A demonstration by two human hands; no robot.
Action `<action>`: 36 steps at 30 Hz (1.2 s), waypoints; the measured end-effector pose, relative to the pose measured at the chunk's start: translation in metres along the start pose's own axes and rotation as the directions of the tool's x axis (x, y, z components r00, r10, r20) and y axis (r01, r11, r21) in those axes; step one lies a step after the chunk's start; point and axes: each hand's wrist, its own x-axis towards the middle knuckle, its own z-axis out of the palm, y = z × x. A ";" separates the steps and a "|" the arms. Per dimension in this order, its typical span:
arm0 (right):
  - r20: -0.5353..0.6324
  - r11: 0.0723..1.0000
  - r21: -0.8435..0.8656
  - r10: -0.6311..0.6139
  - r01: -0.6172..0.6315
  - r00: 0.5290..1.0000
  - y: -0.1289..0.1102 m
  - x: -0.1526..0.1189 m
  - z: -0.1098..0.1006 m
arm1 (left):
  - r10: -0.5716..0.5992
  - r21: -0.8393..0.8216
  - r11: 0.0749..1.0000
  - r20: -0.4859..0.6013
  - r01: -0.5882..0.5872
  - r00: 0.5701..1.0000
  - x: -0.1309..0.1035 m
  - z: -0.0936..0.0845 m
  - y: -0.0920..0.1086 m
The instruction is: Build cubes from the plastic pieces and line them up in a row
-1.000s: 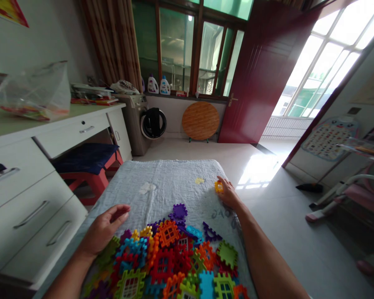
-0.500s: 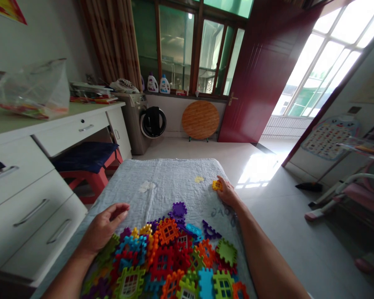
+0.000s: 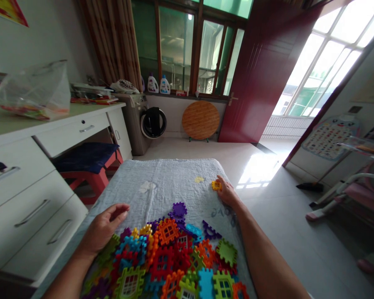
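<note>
At the far right corner of the cloth-covered table, my right hand (image 3: 227, 193) has its fingers closed round the edge of a yellow window-shaped building block (image 3: 216, 185), which is on or just above the cloth. My left hand (image 3: 104, 226) rests at the left side of a heap of building blocks, thumb and bent fingers apart, holding nothing. Within the heap are an orange window block (image 3: 168, 231), a red window block (image 3: 162, 263) and a light green block (image 3: 227, 251). A purple block (image 3: 179, 209) lies at the heap's far edge. A purple triangular block (image 3: 210, 231) lies to its right.
The pale blue quilted cloth (image 3: 171, 178) covers the table. To the left stand a red stool (image 3: 93, 182) with a dark cushion and a white desk (image 3: 65, 133) bearing a plastic bag (image 3: 37, 91). A pink chair (image 3: 366, 193) stands on the right.
</note>
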 end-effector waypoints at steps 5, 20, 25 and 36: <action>0.003 0.998 0.044 -0.042 0.042 0.999 0.004 0.002 0.000 | 0.005 -0.016 1.000 -0.005 -0.005 1.000 -0.001 0.000 0.002; -0.024 0.999 0.006 -0.045 0.045 0.999 0.006 0.002 0.002 | 0.002 -0.014 1.000 0.003 -0.002 1.000 0.001 0.001 0.000; 0.005 0.998 -0.058 -0.006 0.006 1.000 0.004 0.002 0.003 | -0.008 -0.044 0.999 0.016 0.009 1.000 0.000 0.000 -0.002; -0.066 0.999 -0.028 0.021 -0.023 0.998 0.002 -0.002 -0.003 | -0.012 -0.042 0.999 0.010 0.012 1.000 -0.001 0.000 0.000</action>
